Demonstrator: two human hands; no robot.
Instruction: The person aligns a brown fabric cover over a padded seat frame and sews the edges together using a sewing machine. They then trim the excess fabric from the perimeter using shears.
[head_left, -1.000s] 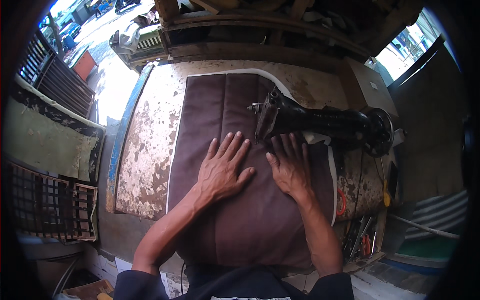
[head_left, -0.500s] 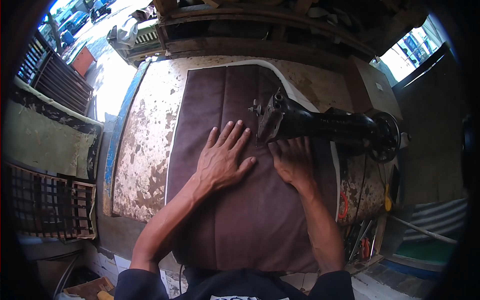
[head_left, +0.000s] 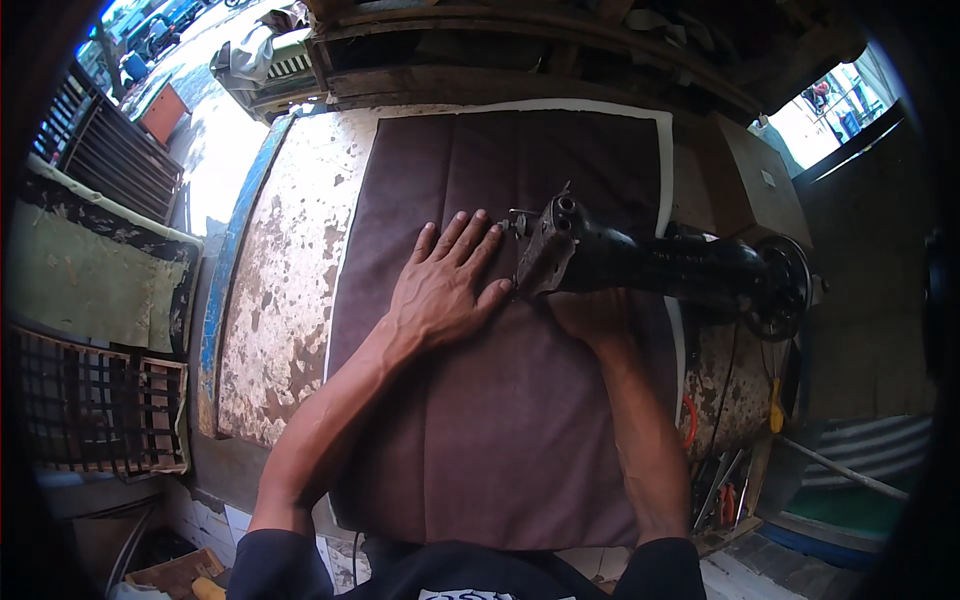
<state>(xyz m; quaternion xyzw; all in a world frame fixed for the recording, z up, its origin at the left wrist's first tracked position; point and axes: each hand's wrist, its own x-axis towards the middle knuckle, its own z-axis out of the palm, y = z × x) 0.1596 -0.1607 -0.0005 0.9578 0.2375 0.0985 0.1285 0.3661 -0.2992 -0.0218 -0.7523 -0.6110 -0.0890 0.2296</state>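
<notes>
A large dark brown sheet of leather-like fabric (head_left: 510, 420) with a white backing edge and lengthwise seams is spread over the worktable. My left hand (head_left: 440, 285) lies flat on it, fingers outstretched and slightly apart, its thumb close to the sewing machine's needle end. A black sewing machine (head_left: 650, 260) reaches in from the right over the fabric. My right hand (head_left: 592, 318) rests on the fabric just to the near side of the machine's arm. That arm hides most of the right hand's fingers.
The worktable (head_left: 280, 300) has a worn, peeling top and a blue left edge. A box (head_left: 750, 180) stands at the back right. Orange-handled scissors (head_left: 690, 420) and a yellow-handled tool (head_left: 776, 405) are at the right. Wooden shelving (head_left: 520, 85) runs along the back.
The fabric has slid away from me and swung round, so its far right corner now shows beyond the machine. Both hands moved slightly farther forward; my right hand's fingers passed beneath the machine's arm.
</notes>
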